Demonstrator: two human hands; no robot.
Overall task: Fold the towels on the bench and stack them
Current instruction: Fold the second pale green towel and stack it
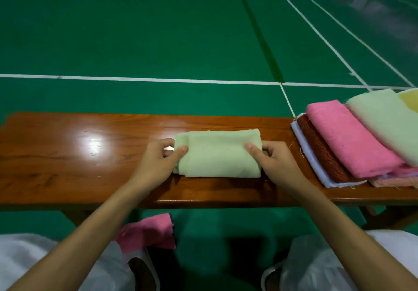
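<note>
Pale-green towel (218, 155), folded compact at mid-counter (67, 155); the left hand (158, 159) and right hand (273, 161) each pinch one end, fingers (250, 147) curled on cloth. Stacking likely remains. Whether the fanned towels (348, 146) at right are finished cannot be told.

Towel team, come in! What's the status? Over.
Both pinching: left hand, right hand on green towel ends. Folded, flat on bench. Nothing blocking stack at right.

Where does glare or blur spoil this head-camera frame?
Head view: a lamp reflection glares on the bench left of the left hand; the green towel is sharp; the towel stack at the right edge looks softer; the far floor at upper right is dim and smeared.
</note>
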